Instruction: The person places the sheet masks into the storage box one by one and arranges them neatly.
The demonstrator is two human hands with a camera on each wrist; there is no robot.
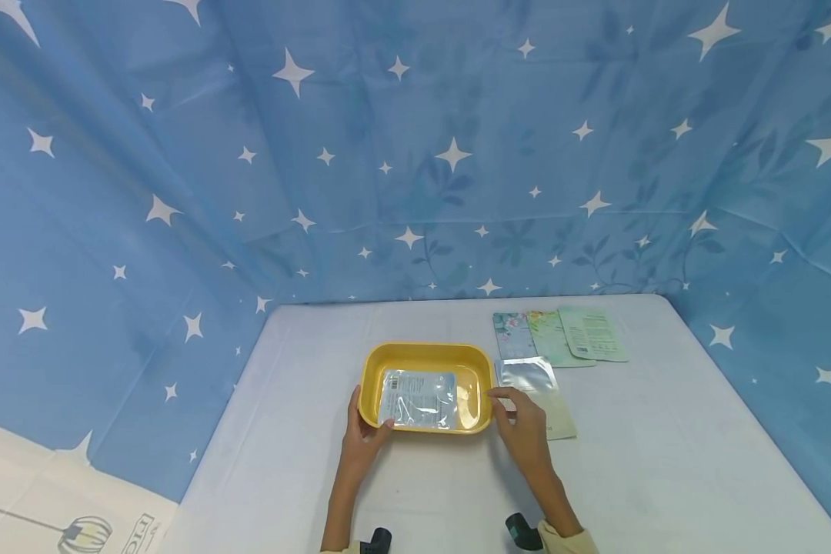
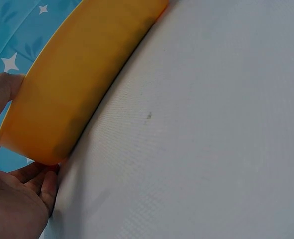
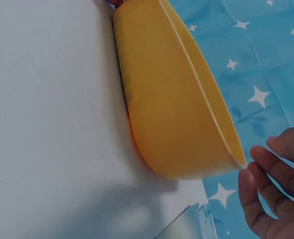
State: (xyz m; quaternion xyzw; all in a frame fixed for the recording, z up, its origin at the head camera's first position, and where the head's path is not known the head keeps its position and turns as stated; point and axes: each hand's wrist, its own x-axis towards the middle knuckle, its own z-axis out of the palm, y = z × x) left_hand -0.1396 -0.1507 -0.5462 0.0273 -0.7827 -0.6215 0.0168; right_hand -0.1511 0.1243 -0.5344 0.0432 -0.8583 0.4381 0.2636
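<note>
A yellow plastic basin (image 1: 425, 350) sits on the white table, a silver foil packet (image 1: 418, 400) with fine print lying flat inside it. My left hand (image 1: 362, 442) grips the basin's front left corner. In the left wrist view its thumb is over the rim, and the other fingers (image 2: 47, 189) reach round the lower side. At the opposite end, the right hand (image 1: 522, 431) has its fingertips right at the basin's right rim. Loosely bent fingers (image 3: 268, 199) show beside the rim's corner in the right wrist view, with nothing held between them.
Right of the basin lies a packet (image 1: 557, 412) with a silver top and pale yellow lower part, partly behind the right hand. Farther back, a blue floral packet (image 1: 514, 335), a green floral packet (image 1: 550, 342) and a pale green packet (image 1: 593, 335) overlap. A starry blue curtain (image 1: 415, 192) surrounds the table.
</note>
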